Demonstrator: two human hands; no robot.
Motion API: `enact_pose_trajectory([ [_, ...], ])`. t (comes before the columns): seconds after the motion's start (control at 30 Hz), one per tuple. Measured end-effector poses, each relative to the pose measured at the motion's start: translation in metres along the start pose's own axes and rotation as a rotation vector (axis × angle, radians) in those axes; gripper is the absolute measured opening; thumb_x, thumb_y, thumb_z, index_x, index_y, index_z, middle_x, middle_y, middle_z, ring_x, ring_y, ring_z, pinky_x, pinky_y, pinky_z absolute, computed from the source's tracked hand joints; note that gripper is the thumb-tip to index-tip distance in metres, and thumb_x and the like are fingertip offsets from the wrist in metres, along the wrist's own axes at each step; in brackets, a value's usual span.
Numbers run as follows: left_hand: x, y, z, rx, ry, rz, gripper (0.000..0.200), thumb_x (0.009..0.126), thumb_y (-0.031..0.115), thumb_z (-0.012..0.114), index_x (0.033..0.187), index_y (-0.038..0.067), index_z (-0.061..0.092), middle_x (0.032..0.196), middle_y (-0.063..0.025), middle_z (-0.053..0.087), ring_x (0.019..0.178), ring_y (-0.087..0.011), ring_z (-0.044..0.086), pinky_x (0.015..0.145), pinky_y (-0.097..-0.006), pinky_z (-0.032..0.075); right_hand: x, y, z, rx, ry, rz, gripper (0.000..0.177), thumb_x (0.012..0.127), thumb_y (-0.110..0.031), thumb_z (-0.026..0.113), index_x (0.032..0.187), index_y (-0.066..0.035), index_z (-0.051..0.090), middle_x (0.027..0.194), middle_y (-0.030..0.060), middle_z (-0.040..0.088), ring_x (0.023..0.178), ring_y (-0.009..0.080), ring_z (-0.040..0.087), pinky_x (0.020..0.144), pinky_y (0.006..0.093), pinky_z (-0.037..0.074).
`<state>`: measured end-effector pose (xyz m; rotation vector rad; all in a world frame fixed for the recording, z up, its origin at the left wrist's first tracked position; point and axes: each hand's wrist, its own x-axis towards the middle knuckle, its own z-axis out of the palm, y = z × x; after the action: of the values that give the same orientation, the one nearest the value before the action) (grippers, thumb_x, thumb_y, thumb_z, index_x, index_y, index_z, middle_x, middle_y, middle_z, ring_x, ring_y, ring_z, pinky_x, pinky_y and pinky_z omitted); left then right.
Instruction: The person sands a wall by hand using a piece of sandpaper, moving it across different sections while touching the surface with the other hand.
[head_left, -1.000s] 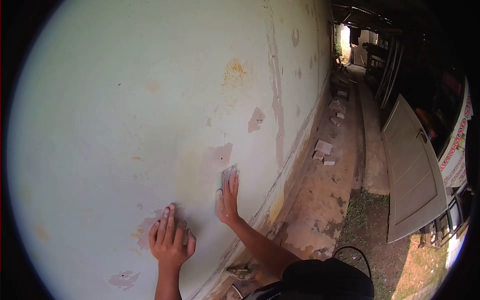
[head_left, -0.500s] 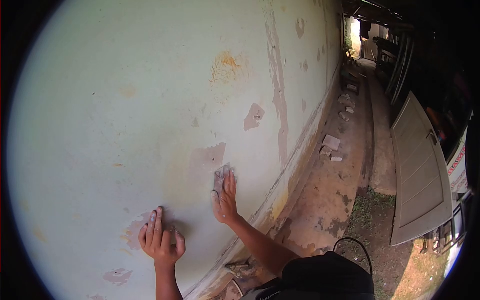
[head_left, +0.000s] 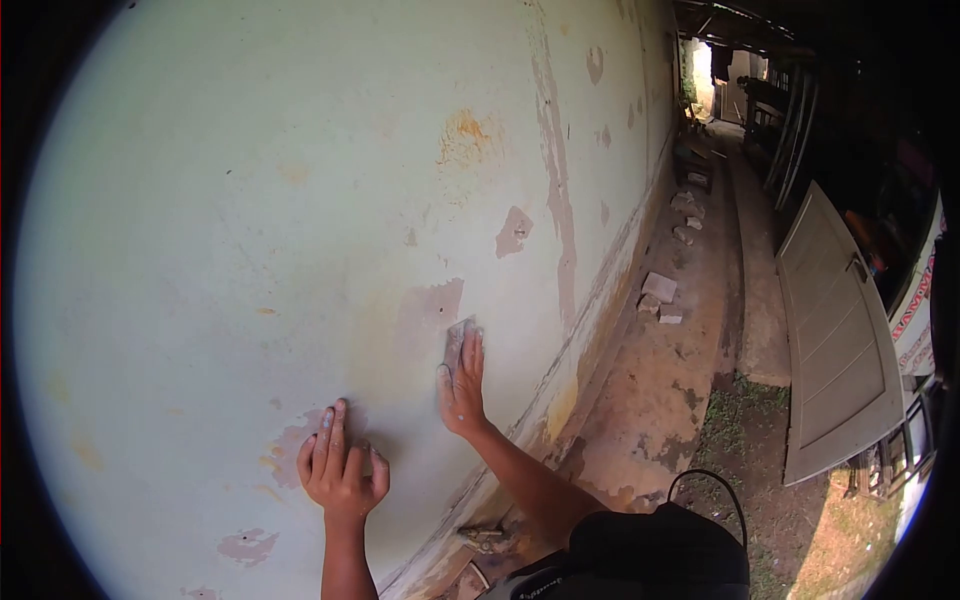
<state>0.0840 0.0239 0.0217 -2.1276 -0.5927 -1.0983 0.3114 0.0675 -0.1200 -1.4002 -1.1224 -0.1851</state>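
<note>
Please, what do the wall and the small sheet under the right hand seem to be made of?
Wall: probably plaster or cement under matt pale green paint; the flaked patches show a pinkish-brown layer beneath. Sheet, pressed flat by the right hand: likely sandpaper, as it is thin, grey and dusty, though its grain is too small to see.

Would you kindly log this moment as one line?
left hand: flat on wall | right hand: presses sandpaper to wall | bare patch: above sandpaper

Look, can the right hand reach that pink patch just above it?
Probably yes. The right hand presses sandpaper flat on the wall, and the patch lies right by its fingertips, with nothing in between.
</note>
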Motion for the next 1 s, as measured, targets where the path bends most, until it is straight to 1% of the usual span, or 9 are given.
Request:
enact_pose_trajectory([
  [0.13,-0.001,-0.002,0.001,-0.018,0.008,-0.009,0.013,0.079,0.016,0.065,0.068,0.013,0.06,0.135,-0.0134,0.074,0.129,-0.0233,0.068,0.105,-0.0366,0.041,0.099,0.042,-0.028,0.317,0.287,0.363,0.064,0.116,-0.036,0.032,0.171,-0.006,0.018,0.177,0.0243,0.007,0.162,0.0479,0.002,0.131,0.0551,0.005],
  [0.23,-0.003,0.001,0.001,-0.03,0.019,-0.017,0.012,0.079,0.016,0.065,0.068,0.013,0.06,0.136,-0.0131,0.074,0.129,-0.0227,0.068,0.105,-0.0363,0.042,0.133,0.045,-0.033,0.277,0.338,0.415,0.065,0.116,-0.038,0.034,0.171,-0.009,0.016,0.178,0.0228,0.006,0.162,0.0471,0.003,0.13,0.0561,0.006],
  [0.4,-0.001,0.0,0.001,-0.025,0.007,-0.016,0.014,0.079,0.016,0.066,0.067,0.014,0.06,0.136,-0.0125,0.074,0.129,-0.0223,0.068,0.105,-0.0359,0.041,0.019,-0.027,0.007,0.083,0.117,0.049,0.064,0.113,-0.027,0.035,0.169,0.001,0.018,0.176,0.0273,0.005,0.162,0.0512,0.001,0.129,0.0593,0.001],
  [0.47,-0.003,0.001,0.001,-0.029,0.003,-0.014,0.014,0.079,0.017,0.066,0.067,0.014,0.06,0.136,-0.0124,0.074,0.13,-0.0223,0.068,0.105,-0.0359,0.041,0.009,-0.01,0.003,0.142,0.061,0.091,0.066,0.114,-0.031,0.033,0.169,0.002,0.017,0.177,0.0269,0.005,0.162,0.05,0.0,0.13,0.0573,0.0],
  [0.6,-0.002,-0.001,0.0,-0.034,0.01,-0.013,0.016,0.081,0.017,0.066,0.066,0.014,0.06,0.136,-0.0123,0.074,0.13,-0.0222,0.068,0.106,-0.036,0.041,0.094,0.042,-0.018,0.323,0.348,0.374,0.066,0.116,-0.035,0.032,0.169,0.001,0.016,0.177,0.0247,0.007,0.163,0.0472,0.001,0.132,0.0532,0.003],
  [0.73,-0.002,-0.001,0.001,-0.043,0.025,-0.017,0.016,0.08,0.017,0.066,0.066,0.014,0.06,0.136,-0.0122,0.074,0.13,-0.0222,0.068,0.106,-0.0359,0.041,0.126,0.03,-0.025,0.245,0.347,0.354,0.064,0.116,-0.033,0.031,0.169,0.001,0.018,0.177,0.0237,0.008,0.163,0.0473,0.003,0.131,0.0536,0.004],
  [0.8,-0.002,-0.001,0.001,-0.035,0.014,-0.012,0.015,0.08,0.017,0.066,0.066,0.014,0.061,0.136,-0.0122,0.074,0.13,-0.0223,0.068,0.105,-0.0357,0.041,0.09,-0.002,-0.014,0.136,0.273,0.102,0.063,0.116,-0.033,0.031,0.168,0.001,0.02,0.177,0.0235,0.01,0.163,0.0472,0.005,0.131,0.0538,0.006],
  [0.9,-0.004,-0.001,0.002,-0.065,0.005,-0.006,0.011,0.078,0.014,0.065,0.069,0.01,0.062,0.138,-0.0168,0.072,0.132,-0.0274,0.066,0.109,-0.0376,0.039,0.029,-0.004,0.006,0.047,0.187,0.109,0.062,0.116,-0.033,0.03,0.169,-0.002,0.022,0.177,0.0235,0.011,0.163,0.0465,0.006,0.13,0.0546,0.006],
  [1.0,-0.005,-0.001,0.002,-0.061,-0.007,-0.005,0.011,0.078,0.015,0.064,0.069,0.01,0.062,0.138,-0.0167,0.072,0.132,-0.0273,0.067,0.11,-0.0378,0.039,0.067,0.024,-0.004,0.068,0.274,0.2,0.061,0.116,-0.034,0.03,0.169,-0.005,0.023,0.177,0.0234,0.012,0.163,0.0463,0.006,0.13,0.0552,0.006],
])
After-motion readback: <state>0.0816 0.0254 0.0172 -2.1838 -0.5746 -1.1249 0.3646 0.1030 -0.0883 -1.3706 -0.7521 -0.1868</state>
